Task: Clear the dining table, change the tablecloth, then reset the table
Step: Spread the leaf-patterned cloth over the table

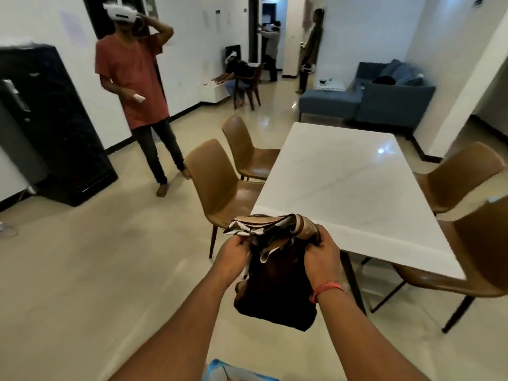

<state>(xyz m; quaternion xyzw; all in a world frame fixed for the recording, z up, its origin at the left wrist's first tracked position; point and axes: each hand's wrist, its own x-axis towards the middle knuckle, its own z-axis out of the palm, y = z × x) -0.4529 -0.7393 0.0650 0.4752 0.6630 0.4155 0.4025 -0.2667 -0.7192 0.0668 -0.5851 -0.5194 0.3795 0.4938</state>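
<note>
Item: folded tablecloth (275,273), brown with pale striped bands. It was held in the air just short of the near end of the dining table (343,182), its upper folds bunched and its dark lower part hanging between the forearms. No part of it was laid on the table.

Left hand (233,251): fingers were curled round the left side of the bunched cloth.

Right hand (323,255): fingers were closed over the right side of the same bundle; a red thread band was seen at the wrist.

Dining table: white marbled top, shown bare of dishes and of any cloth. Brown chairs were set along both long sides, two on the left (220,182) and two on the right (456,177).

Step judged in hand: the change of cloth, with clearing apparently done.

Next move judged to call for: the folds to be opened out, an edge found, and the cloth spread flat and squared along the top before anything is reset.

Also noted: a standing person in a headset (132,78) well left of the table; a blue sofa (384,94) beyond it.
</note>
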